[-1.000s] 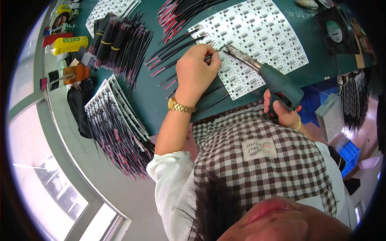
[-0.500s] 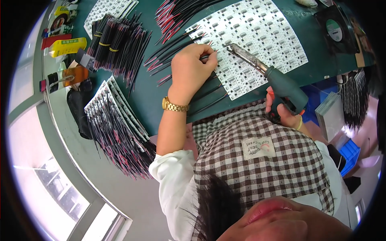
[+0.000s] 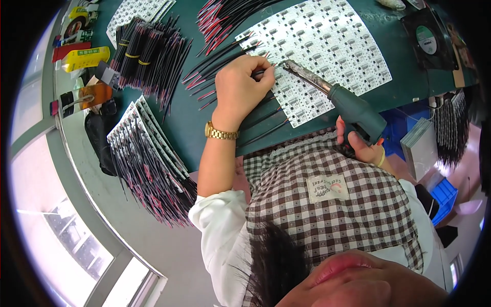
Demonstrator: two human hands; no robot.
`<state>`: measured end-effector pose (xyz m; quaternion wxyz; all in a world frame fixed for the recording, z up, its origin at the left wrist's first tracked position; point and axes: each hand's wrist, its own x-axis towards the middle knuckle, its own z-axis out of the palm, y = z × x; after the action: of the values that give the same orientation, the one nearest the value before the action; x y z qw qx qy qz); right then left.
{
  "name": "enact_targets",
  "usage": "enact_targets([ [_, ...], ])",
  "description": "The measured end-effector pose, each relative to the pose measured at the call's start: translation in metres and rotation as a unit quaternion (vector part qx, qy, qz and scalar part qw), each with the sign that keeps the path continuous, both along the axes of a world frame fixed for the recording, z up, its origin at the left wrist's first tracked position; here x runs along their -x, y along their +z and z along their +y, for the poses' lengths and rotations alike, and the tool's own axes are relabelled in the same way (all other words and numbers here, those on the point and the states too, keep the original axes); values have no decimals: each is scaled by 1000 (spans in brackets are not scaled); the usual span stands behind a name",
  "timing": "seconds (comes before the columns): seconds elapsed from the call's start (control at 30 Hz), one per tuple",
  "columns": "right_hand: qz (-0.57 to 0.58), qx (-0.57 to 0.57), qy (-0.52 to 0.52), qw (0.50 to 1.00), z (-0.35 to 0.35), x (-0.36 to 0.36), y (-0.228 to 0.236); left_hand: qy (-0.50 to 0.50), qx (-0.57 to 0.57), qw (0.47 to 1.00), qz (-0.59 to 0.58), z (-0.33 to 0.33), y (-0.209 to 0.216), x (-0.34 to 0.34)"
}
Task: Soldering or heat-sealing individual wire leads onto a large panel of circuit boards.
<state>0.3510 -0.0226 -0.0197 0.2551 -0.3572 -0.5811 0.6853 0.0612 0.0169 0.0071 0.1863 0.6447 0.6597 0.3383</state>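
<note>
My left hand (image 3: pixel 243 87), with a gold watch at the wrist, is closed in a pinch on a thin black wire at the left edge of a white circuit board sheet (image 3: pixel 332 46). In my right hand (image 3: pixel 363 149) is a green soldering gun (image 3: pixel 358 108). Its metal tip points left and meets the sheet's edge right by my left fingertips; exact contact is too small to tell. Several black wires (image 3: pixel 217 64) with red or bare ends lie along that edge, some reaching onto the sheet. My left fingers hide most of the held wire.
Banded bundles of black wires (image 3: pixel 146 56) lie at the left on the green table (image 3: pixel 176 138). More loose wires (image 3: pixel 217 23) are at the back. Wired board sheets (image 3: pixel 148 153) hang over the left edge. A yellow bottle (image 3: pixel 86 59) and a black fan (image 3: pixel 427 38) flank the work.
The soldering gun has moved left and slightly down, its tip coming to the wire end by my left fingertips. My left hand has shifted only slightly left.
</note>
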Motion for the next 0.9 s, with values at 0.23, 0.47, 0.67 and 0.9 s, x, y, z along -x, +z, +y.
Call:
enact_targets([
  [0.23, -6, 7, -1, 1000, 0, 4, 3, 6, -15, 1000, -5, -1, -1, 1],
  [0.47, 15, 32, -7, 999, -1, 2, 0, 4, -21, 1000, 0, -1, -3, -1],
  [0.67, 125, 21, -37, 991, -3, 4, 2, -23, -2, 1000, 10, -3, -1, 3],
  [0.9, 121, -7, -16, 992, -4, 0, -2, -71, -31, 997, 18, -4, -4, 7],
])
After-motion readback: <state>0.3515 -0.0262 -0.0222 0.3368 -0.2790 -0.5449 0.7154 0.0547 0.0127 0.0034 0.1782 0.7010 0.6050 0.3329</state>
